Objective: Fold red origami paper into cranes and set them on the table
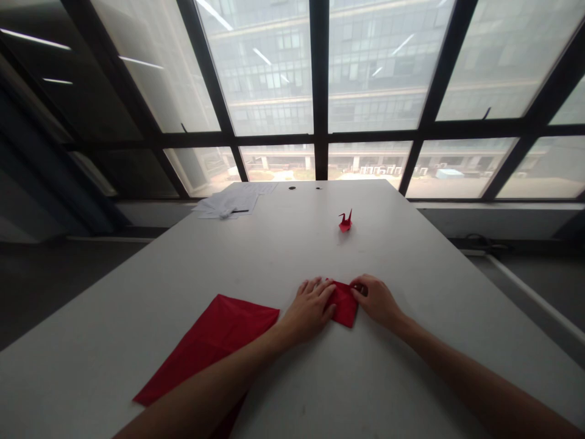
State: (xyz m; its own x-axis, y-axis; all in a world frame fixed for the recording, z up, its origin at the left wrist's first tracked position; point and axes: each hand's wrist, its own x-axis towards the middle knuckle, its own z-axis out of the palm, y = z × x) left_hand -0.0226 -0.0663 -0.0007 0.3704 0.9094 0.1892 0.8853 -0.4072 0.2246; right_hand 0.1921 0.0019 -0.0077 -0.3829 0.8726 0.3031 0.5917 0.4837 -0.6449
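Observation:
A small folded piece of red paper (pixel 345 306) lies on the white table (pixel 411 274) between my hands. My left hand (pixel 309 310) rests flat on its left part, fingers stretched out and pressing it down. My right hand (pixel 375 300) is curled at the paper's upper right corner, fingertips pinching its edge. Farther back on the table stands a finished red paper crane (pixel 345 221), apart from both hands.
A stack of larger red paper sheets (pixel 214 344) lies to the left, partly under my left forearm. White papers with a pen (pixel 228 203) sit at the far left corner. Behind the table's far edge are large windows (pixel 320 91).

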